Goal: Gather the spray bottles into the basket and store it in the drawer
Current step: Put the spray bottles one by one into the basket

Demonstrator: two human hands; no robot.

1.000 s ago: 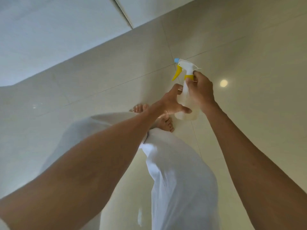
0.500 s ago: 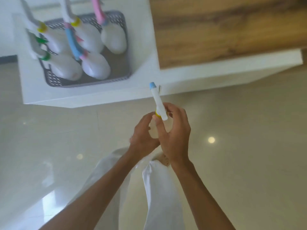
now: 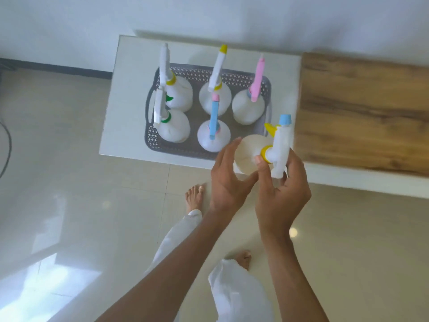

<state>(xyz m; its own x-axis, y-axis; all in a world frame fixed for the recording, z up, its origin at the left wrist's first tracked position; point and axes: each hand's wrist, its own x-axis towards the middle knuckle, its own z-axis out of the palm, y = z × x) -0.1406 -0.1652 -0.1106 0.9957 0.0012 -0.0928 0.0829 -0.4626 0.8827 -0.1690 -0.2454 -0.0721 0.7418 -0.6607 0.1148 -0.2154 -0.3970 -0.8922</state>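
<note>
A grey perforated basket stands on a white cabinet top and holds several white spray bottles with coloured triggers, among them one with a pink head and one with a blue head. My right hand grips the neck of another white spray bottle, which has a yellow collar and a blue nozzle. That bottle hangs over the basket's near right corner. My left hand rests against the bottle's body with its fingers spread.
A wood-topped surface joins the white cabinet on the right. A white wall rises behind. Glossy beige floor tiles lie below, with my bare feet and white trousers on them. A dark cable curves at the far left edge.
The view swung from the floor up to the cabinet. Both hands carried the yellow-collared bottle forward, from in front of the cabinet to just above the basket's near right corner.
</note>
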